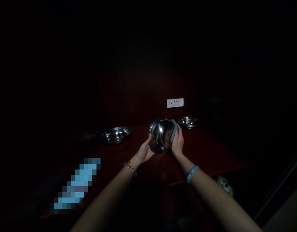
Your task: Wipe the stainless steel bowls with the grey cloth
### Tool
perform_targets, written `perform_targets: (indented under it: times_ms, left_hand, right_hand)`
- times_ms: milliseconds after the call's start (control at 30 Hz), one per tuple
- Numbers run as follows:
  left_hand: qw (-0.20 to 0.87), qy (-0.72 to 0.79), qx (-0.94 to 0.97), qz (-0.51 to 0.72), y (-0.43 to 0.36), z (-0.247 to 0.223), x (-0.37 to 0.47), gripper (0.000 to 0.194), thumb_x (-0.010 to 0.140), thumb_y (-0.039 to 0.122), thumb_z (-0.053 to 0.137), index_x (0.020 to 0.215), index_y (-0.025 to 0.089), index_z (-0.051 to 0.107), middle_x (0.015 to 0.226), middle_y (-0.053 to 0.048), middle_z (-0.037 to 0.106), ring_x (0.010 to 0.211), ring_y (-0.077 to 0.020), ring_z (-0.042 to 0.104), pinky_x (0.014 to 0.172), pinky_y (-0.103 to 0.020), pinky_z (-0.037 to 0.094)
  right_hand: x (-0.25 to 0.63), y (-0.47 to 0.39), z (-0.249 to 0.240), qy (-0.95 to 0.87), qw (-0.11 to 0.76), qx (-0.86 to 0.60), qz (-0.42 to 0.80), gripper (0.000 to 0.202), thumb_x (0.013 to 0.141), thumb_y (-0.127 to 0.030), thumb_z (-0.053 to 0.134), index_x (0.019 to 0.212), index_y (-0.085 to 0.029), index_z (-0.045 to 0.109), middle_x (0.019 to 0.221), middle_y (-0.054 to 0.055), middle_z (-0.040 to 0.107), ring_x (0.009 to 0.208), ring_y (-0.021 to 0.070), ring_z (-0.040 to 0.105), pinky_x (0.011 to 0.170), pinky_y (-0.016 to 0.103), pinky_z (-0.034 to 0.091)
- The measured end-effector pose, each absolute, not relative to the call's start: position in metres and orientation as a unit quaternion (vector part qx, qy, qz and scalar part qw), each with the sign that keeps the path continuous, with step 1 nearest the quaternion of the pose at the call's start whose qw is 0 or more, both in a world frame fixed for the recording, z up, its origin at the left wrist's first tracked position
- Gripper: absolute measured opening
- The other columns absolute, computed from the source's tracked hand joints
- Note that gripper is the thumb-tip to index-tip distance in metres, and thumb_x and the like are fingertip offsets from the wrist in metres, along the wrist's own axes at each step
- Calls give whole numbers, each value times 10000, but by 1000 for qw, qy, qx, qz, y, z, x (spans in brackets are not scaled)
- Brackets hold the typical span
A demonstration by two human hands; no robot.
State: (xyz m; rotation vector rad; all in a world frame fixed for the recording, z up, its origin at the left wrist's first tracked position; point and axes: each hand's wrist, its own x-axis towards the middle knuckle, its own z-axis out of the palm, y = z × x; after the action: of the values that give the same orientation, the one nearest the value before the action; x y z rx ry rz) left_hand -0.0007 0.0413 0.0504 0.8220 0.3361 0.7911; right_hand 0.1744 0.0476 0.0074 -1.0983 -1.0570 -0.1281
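Note:
A shiny metal bowl (160,133) is held tilted above the dark red table (148,167), its rounded outside toward the right. My left hand (145,151), with a beaded bracelet at the wrist, grips the bowl's rim from the lower left, thumb on the metal. My right hand (177,141), a blue band on its wrist, is closed on a grey-green cloth (173,130) pressed against the bowl's right side. Part of the cloth is hidden behind the fingers.
A wide metal dish (117,134) lies on the table at the left. Metal bowls (188,122), seemingly stacked, stand at the back right. A white socket panel (175,102) is on the wall. A pixelated blue object (78,187) lies front left. The surroundings are very dark.

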Motion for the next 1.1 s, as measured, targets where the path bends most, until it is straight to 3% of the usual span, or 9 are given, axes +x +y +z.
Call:
perform_targets:
  times_ms: [167,300,500,733,900,1100]
  left_hand:
    - [779,143,470,388,42,42,6,414,955,385,480,1214,115,658,1221,-151,690,1233,-290,586,1141,-439,340]
    - [757,158,485,409,45,36,11,301,911,324,577,1108,147,720,1102,-139,740,1169,-296,633,1090,-405,406]
    - [800,153,383,436,44,38,13,322,891,199,600,1196,146,686,1049,-130,755,1143,-309,647,1065,-408,438]
    - [772,170,402,463,40,43,15,288,892,211,601,1157,171,705,1094,-108,746,1214,-294,602,1097,-417,409]
    - [767,117,374,508,46,38,18,283,908,211,573,1159,173,698,1198,-92,710,1292,-227,539,1133,-343,363]
    - [753,141,306,565,48,42,17,340,946,236,494,1249,184,641,1175,-57,725,1199,-171,613,1128,-290,364]
  right_hand:
    - [175,50,14,-457,750,-477,-46,525,984,-355,218,1435,-177,422,1385,108,548,1279,223,507,1075,449,396]
    - [170,42,23,-448,750,-484,-51,527,983,-350,204,1441,-188,411,1402,101,522,1296,233,483,1088,474,376]
    - [162,25,39,-552,652,-493,-164,547,977,-319,190,1498,-232,333,1452,78,467,1355,265,406,1104,497,337]
    - [156,12,43,-636,570,-466,-230,534,956,-347,281,1472,-256,385,1521,49,387,1400,271,345,1141,495,272]
    - [145,4,40,-704,469,-473,-246,570,910,-329,422,1478,-314,377,1572,7,318,1452,275,257,1174,494,192]
    - [135,1,40,-756,399,-449,-259,646,891,-322,501,1510,-322,315,1583,7,308,1469,260,238,1188,470,179]
